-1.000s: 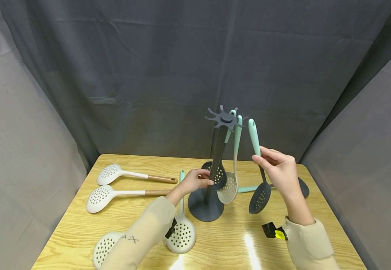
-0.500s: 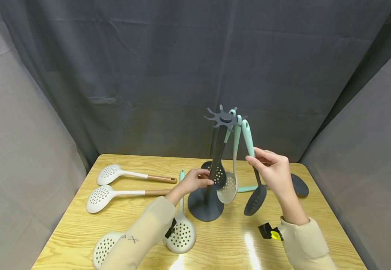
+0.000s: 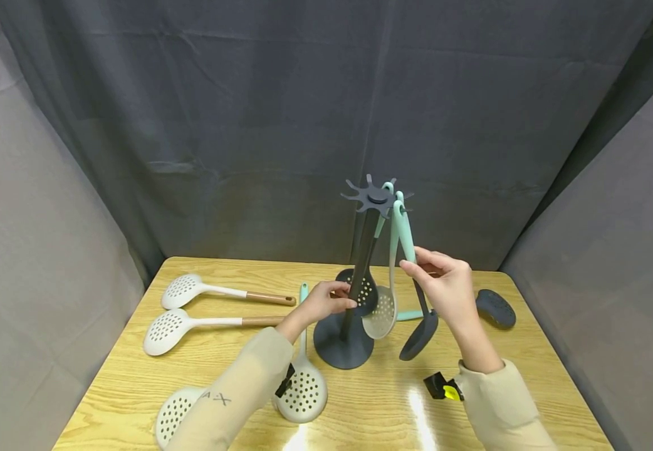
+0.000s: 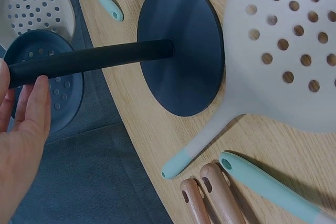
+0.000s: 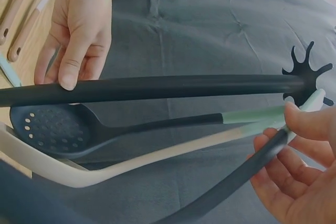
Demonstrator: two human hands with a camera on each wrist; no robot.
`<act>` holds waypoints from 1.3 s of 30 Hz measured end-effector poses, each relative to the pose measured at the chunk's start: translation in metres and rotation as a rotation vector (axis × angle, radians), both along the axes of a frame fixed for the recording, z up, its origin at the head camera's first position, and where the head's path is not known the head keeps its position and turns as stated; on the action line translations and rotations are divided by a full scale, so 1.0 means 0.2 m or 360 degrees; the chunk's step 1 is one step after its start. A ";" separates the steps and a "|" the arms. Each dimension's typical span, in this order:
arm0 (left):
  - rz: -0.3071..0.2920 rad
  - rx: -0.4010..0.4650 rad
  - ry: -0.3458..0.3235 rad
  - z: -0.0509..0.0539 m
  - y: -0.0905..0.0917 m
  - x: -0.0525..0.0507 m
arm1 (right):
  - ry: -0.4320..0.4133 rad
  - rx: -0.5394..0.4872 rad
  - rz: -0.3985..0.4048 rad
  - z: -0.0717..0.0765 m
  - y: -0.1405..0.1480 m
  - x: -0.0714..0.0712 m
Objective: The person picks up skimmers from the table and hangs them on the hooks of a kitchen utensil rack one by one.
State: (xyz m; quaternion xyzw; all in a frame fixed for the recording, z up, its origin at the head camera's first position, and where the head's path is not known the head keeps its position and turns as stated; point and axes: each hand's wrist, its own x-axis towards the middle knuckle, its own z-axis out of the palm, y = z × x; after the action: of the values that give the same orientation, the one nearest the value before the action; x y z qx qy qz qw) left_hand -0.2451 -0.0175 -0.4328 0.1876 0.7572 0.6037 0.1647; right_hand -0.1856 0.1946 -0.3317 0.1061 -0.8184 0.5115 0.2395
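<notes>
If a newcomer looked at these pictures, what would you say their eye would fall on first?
Probably the dark utensil stand near the middle of the table, its post held by the left hand. Just to its right, the right hand pinches a mint-handled dark spoon. Two white skimmers with wooden handles, lying on the table's left side, might come next.

Two wooden-handled white skimmers [image 3: 167, 332], two mint-handled white skimmers [image 3: 302, 392] and one mint-handled dark skimmer [image 3: 496, 308] are lying on one surface [image 3: 371, 413], five pieces together. One stand [image 3: 365, 247] is carrying two more, one hanging dark skimmer [image 3: 370, 297] and one hanging cream skimmer [image 3: 381, 317]. One mint-handled dark spoon [image 3: 419, 338] is being held, counting as the eighth piece.
</notes>
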 end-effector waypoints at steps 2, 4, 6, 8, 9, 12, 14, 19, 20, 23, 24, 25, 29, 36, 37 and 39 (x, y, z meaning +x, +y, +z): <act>0.0002 0.0002 -0.0002 0.00 0.00 0.00 | -0.0003 -0.0002 -0.0001 -0.01 -0.01 0.00; 0.0003 -0.0001 -0.0006 0.00 0.00 0.00 | -0.0003 -0.0009 -0.0003 -0.01 -0.02 -0.01; 0.0004 -0.0005 -0.0012 -0.01 0.01 -0.01 | 0.0002 -0.0018 -0.0005 -0.01 -0.03 -0.01; 0.0006 -0.0007 -0.0017 -0.03 0.01 -0.02 | 0.0003 -0.0031 -0.0008 -0.02 -0.04 -0.01; 0.0008 -0.0006 -0.0019 -0.05 0.01 -0.03 | 0.0003 -0.0035 -0.0012 -0.02 -0.04 -0.01; 0.0018 -0.0002 -0.0018 -0.11 0.01 -0.06 | 0.0000 -0.0047 -0.0022 -0.02 -0.05 -0.01; 0.0026 -0.0003 -0.0013 -0.14 0.02 -0.08 | 0.0000 -0.0054 -0.0023 -0.03 -0.06 -0.02; 0.0051 -0.0019 0.0007 -0.15 0.02 -0.09 | 0.0005 -0.0087 -0.0017 -0.04 -0.07 -0.02; 0.0056 -0.0026 0.0005 -0.15 0.02 -0.09 | 0.0005 -0.0093 -0.0014 -0.05 -0.07 -0.03; 0.0060 -0.0026 0.0007 -0.16 0.02 -0.09 | 0.0002 -0.0116 -0.0004 -0.05 -0.08 -0.03; 0.0058 -0.0024 0.0010 -0.16 0.02 -0.09 | -0.0001 -0.0123 -0.0001 -0.06 -0.08 -0.03; 0.0060 -0.0025 0.0007 -0.15 0.02 -0.09 | -0.0002 -0.0124 0.0000 -0.06 -0.08 -0.03; 0.0065 -0.0032 -0.0008 -0.15 0.03 -0.09 | -0.0008 -0.0136 -0.0003 -0.06 -0.09 -0.04; 0.0064 -0.0027 -0.0006 -0.16 0.02 -0.09 | -0.0003 -0.0138 -0.0007 -0.06 -0.10 -0.04; 0.0063 -0.0023 -0.0006 -0.16 0.02 -0.09 | -0.0004 -0.0142 -0.0005 -0.06 -0.10 -0.04; 0.0061 -0.0021 -0.0008 -0.16 0.02 -0.09 | -0.0008 -0.0151 0.0000 -0.06 -0.10 -0.05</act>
State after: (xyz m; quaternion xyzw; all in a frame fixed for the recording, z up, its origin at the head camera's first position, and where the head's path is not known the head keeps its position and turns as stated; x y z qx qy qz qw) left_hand -0.2638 -0.0132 -0.4652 0.1706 0.7641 0.6022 0.1561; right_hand -0.1950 0.1738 -0.3446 0.0932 -0.7938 0.5500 0.2422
